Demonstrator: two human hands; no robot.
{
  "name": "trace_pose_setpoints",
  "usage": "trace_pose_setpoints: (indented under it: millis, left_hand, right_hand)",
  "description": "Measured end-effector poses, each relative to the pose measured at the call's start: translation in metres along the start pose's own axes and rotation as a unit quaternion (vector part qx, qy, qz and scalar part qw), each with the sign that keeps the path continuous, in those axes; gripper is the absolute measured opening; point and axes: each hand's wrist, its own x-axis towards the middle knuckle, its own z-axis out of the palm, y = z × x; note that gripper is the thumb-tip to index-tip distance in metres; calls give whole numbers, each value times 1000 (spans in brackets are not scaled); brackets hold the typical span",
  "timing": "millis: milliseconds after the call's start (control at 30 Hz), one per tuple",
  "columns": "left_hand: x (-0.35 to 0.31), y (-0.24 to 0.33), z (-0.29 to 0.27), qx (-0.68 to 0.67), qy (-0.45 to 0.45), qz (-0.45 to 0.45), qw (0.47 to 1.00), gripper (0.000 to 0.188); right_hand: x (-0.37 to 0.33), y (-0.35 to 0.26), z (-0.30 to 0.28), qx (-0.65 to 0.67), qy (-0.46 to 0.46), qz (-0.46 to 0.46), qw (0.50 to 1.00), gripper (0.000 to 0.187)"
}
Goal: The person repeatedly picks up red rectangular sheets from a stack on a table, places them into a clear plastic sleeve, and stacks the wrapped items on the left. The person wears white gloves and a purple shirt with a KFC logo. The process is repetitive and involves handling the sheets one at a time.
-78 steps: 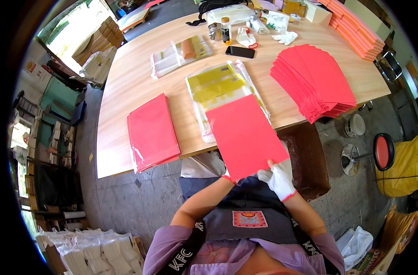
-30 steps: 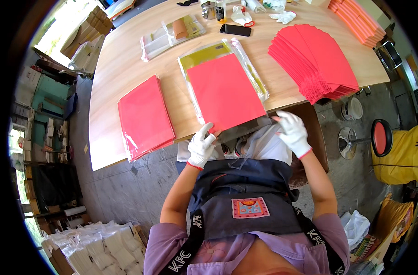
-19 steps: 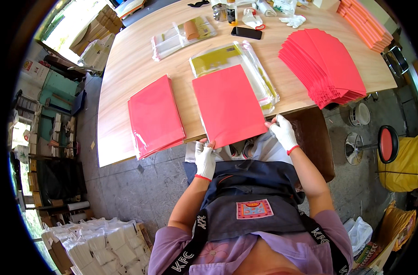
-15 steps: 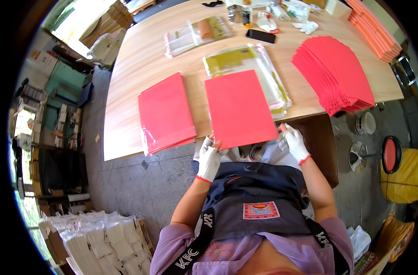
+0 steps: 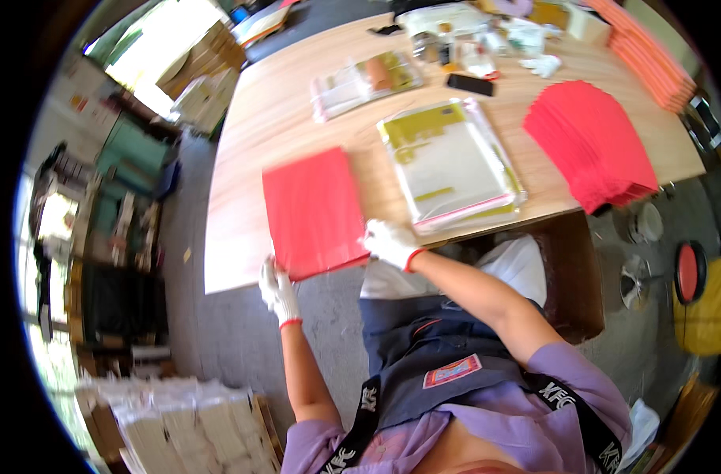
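Note:
A stack of red rectangular sheets (image 5: pixel 314 209) in clear plastic sleeves lies at the table's front left edge. My left hand (image 5: pixel 278 294), in a white glove with a red cuff, grips the near left corner of the top red sheet. At its near right corner my right hand (image 5: pixel 390 244), gloved the same way, has its fingers closed on the edge; the fingertips are partly hidden. Right of it lies a pile of clear plastic sleeves (image 5: pixel 453 162) with gold-green printing. Farther right, many red sheets (image 5: pixel 589 142) are fanned out.
On the wooden table (image 5: pixel 246 146) are a black phone (image 5: pixel 470 84), another bundle of clear sleeves (image 5: pixel 340 89), bottles and a loose white glove (image 5: pixel 541 65). An orange-red stack (image 5: pixel 641 55) stands at the far right. A brown box (image 5: pixel 570 272) sits under the front edge.
Both hands have moved left with the red sheet, from in front of the sleeve pile onto the left stack. The sleeve pile is now uncovered. The whole view has shifted slightly.

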Motion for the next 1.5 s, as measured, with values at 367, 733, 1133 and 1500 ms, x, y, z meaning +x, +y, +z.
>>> trace_pose_setpoints:
  millis: [367,733,1133,1500]
  left_hand:
    - [-38,-18,1,-228,132,-128,956,50]
    - [-47,79,28,-217,33,137,966,31]
    - [-58,138,55,-197,-53,230,952,29]
    - [-21,234,151,73,-330,359,870,25]
  right_hand:
    - [-161,51,-199,282,263,48,922,13]
    - [-243,113,-383,502,356,172,769,41]
    - [-216,130,-403,568,395,129,710,36]
    - [-202,166,-472,488,484,8,726,16]
